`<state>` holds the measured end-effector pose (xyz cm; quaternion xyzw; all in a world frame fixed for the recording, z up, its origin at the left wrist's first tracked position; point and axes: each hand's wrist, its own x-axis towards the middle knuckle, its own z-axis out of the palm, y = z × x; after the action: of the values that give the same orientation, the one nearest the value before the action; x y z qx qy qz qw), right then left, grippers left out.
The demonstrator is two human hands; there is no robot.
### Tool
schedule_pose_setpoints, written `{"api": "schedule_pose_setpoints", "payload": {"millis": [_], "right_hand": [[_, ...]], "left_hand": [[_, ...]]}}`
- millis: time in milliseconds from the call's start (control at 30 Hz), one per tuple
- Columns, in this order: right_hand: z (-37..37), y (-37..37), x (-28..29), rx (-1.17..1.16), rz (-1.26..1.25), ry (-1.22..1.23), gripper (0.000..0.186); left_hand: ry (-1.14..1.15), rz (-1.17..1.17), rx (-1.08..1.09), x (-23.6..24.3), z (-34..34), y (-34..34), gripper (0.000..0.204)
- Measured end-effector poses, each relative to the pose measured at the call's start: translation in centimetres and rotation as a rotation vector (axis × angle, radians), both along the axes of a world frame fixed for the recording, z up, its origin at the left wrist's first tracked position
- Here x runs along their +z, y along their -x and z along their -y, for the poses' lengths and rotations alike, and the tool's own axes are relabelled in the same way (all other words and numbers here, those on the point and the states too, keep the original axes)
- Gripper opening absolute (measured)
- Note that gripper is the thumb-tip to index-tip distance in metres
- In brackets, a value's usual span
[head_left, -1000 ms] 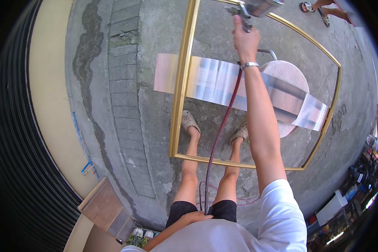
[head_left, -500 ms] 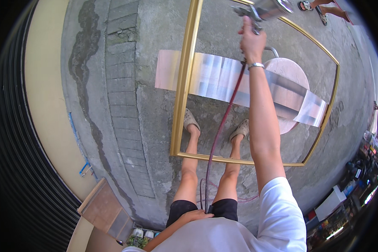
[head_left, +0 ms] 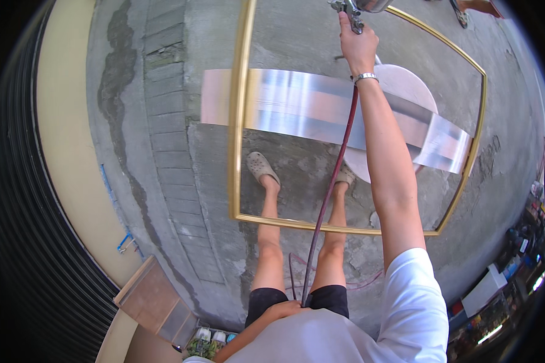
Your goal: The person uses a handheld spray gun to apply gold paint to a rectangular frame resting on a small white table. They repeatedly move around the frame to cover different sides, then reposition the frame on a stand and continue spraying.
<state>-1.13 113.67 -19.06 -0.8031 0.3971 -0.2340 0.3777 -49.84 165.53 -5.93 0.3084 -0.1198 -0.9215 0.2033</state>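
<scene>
A spray gun (head_left: 356, 23) with a metal cup (head_left: 374, 5) is held out ahead of me, its upper part cut off by the top edge. My right hand (head_left: 358, 49) is closed round its handle. A dark red hose (head_left: 336, 172) runs from the gun's base down to my waist, where my left hand (head_left: 286, 310) is closed on it, the fingers partly hidden. Below the gun, a large gold picture frame (head_left: 237, 121) surrounds a long shiny metal strip (head_left: 300, 103). The strip lies across a round, pale pink-white top (head_left: 399, 78) and passes under the frame's left side.
My feet in beige clogs (head_left: 261, 166) stand within the frame's outline on the concrete floor. Loose hose loops (head_left: 369, 281) lie behind my legs. A brown board (head_left: 154, 299) stands at lower left, clutter (head_left: 515, 254) at right. Another person's foot (head_left: 460, 13) shows at top right.
My right hand and the spray gun have moved slightly farther away, toward the top edge. The frame and strip sit farther left in view, and the other person's feet have mostly left the picture.
</scene>
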Motion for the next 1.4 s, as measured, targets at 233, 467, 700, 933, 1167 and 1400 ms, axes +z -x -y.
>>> {"api": "schedule_pose_setpoints", "payload": {"millis": [233,467,700,933,1167,1400], "right_hand": [[12.2,9.4,0.1,-0.120,-0.035,-0.040,0.053],[21.3,16.3,-1.1,-0.214,0.011,0.132,0.057],[27.5,21.5,0.1,-0.324,-0.104,-0.023,0.053],[33.7,26.6,-0.2,-0.420,-0.121,0.013,0.056],[40.6,31.8,-1.3,-0.464,-0.107,0.158,0.064],[45.0,35.3,-0.4,-0.612,-0.183,0.252,0.060]], "left_hand": [[-0.069,0.072,-0.219,0.1,5.3,0.6,0.096],[-0.204,0.100,-0.289,2.1,10.6,-1.9,0.100],[-0.257,0.086,-0.276,2.1,12.7,-0.3,0.091],[-0.258,-0.027,-0.279,1.2,13.9,1.1,0.083],[-0.228,0.046,-0.338,0.6,14.7,2.0,0.082],[-0.278,-0.004,-0.321,2.3,18.8,-0.4,0.070]]}}
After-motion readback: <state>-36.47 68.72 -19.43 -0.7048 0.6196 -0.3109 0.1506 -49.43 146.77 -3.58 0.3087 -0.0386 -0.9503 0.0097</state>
